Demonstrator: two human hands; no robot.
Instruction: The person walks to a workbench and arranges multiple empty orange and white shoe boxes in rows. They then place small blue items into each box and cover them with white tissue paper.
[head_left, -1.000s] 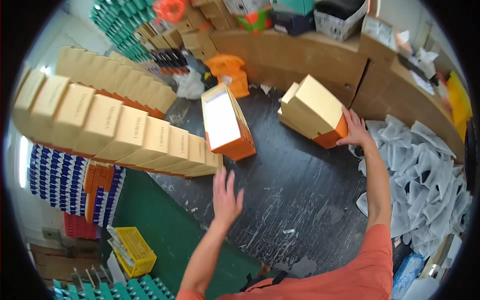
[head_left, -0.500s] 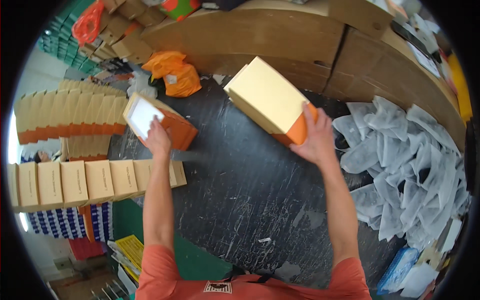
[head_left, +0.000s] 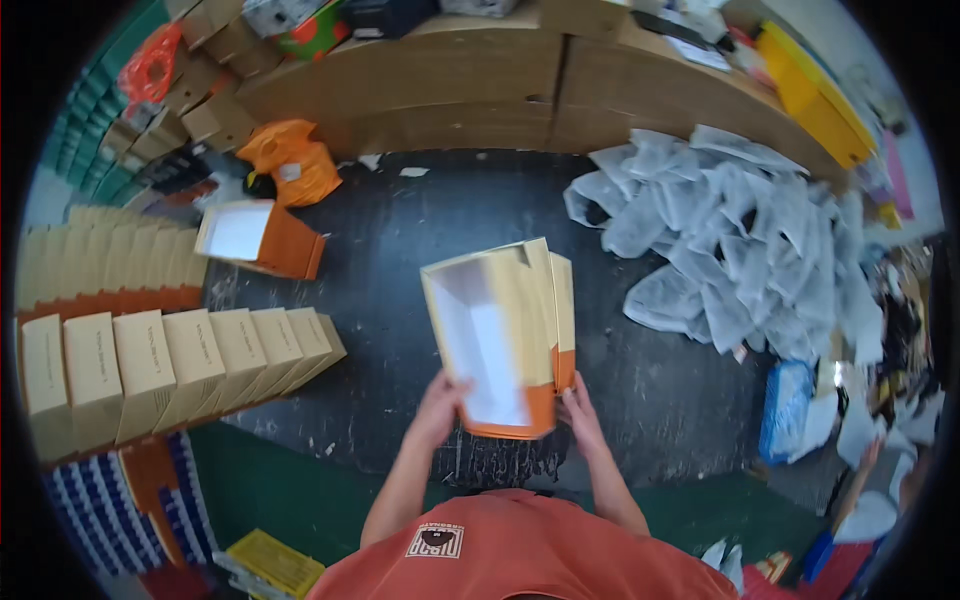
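An open cream-and-orange cardboard box (head_left: 538,285) is held low over the table in front of me, its white inside turned toward me. My left hand (head_left: 437,408) grips its lower left edge, with the thumb at the rim. At the lower right corner my right hand (head_left: 582,415) holds a narrow cream-and-orange piece (head_left: 564,310) against the box's side. Whether that piece is a lid or part of the same box I cannot tell. Another open orange box (head_left: 290,244) with a white inside lies farther left, untouched.
Rows of cream boxes (head_left: 145,360) stand along the left. A heap of whitish translucent bags (head_left: 720,230) covers the right of the black table (head_left: 400,210). An orange plastic bag (head_left: 295,165) lies at the back left, before a cardboard wall (head_left: 420,90). A blue packet (head_left: 787,410) sits at the right.
My left hand has let go of the box at the left and come to the other one. That box is now nearer me, upended, with its open side showing. The view has shifted.
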